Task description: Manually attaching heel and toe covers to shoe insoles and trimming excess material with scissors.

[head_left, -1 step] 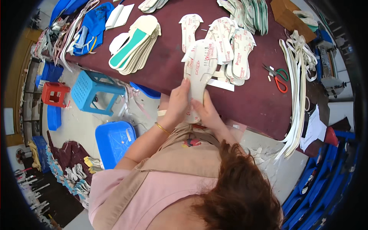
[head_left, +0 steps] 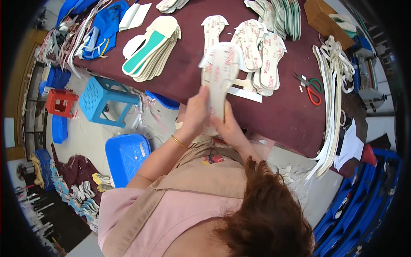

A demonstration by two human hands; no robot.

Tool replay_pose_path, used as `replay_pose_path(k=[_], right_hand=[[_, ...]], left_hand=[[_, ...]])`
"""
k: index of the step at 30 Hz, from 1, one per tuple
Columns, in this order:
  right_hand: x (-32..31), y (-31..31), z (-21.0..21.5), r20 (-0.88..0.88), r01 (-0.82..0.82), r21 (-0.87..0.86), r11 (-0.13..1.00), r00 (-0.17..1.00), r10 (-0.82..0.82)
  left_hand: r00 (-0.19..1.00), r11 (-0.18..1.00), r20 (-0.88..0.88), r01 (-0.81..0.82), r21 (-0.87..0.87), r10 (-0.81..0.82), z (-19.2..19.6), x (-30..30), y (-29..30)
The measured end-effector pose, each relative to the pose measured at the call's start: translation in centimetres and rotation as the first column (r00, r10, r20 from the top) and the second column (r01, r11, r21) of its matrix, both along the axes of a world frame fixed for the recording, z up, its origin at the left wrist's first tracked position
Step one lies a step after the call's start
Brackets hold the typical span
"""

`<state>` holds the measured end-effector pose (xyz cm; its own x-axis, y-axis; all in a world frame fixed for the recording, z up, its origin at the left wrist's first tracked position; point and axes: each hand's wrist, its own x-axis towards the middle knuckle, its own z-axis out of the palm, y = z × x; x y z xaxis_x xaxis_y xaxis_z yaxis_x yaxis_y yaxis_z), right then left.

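Observation:
Between both hands I hold up a white insole (head_left: pixel 221 70) with red print, over the table's near edge. My left hand (head_left: pixel 198 110) grips its left side near the narrow end. On the other side my right hand (head_left: pixel 230 127) is closed round the same end, the thumb lying on its face. Just beyond lies a single printed insole (head_left: pixel 212 31), flat on the table. To the right of that, more printed insoles (head_left: pixel 270 60) overlap in loose piles, with a white strip (head_left: pixel 245 94) by them. A fanned stack of cream insoles (head_left: pixel 162 51) with a green top patch lies left.
Red-and-green-handled scissors (head_left: pixel 311 88) lie on the maroon tabletop (head_left: pixel 282 115), left of long white strips (head_left: pixel 327 124). A cardboard box (head_left: pixel 325 21) stands at the back right. Left of the table are a blue stool (head_left: pixel 102 100), a red stool (head_left: pixel 61 103) and a blue basin (head_left: pixel 127 156).
The held insole has shifted slightly left, with both hands still on it, and its face is tilted a little differently. The piles on the table look the same.

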<state>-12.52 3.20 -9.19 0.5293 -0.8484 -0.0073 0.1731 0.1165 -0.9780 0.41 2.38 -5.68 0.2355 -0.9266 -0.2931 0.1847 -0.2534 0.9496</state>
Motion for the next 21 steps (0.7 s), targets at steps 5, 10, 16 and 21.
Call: replay_pose_path(k=[5, 10, 16, 21], right_hand=[[0.2, 0.2, -2.1, -0.4, -0.155, -0.412, 0.898, 0.916, -0.026], [-0.3, -6.0, -2.3, -0.553, -0.062, -0.748, 0.661, 0.609, -0.569], [0.5, -8.0, -4.3, -0.643, -0.12, -0.744, 0.657, 0.397, -0.655], [-0.5, -8.4, -5.3, -0.542, -0.094, -0.805, 0.585, 0.514, -0.664]], left_hand=[[0.257, 0.938, 0.938, 0.197, -0.285, 0.231, 3.2, 13.6, -5.6], [-0.356, 0.941, 0.882, -0.025, -0.339, 0.308, 7.6, 18.2, -7.7], [-0.366, 0.885, 0.807, 0.14, -0.443, 0.462, 3.4, 15.6, -6.3], [0.288, 0.798, 0.919, 0.468, -0.38, 0.269, -2.4, 9.8, 1.4]])
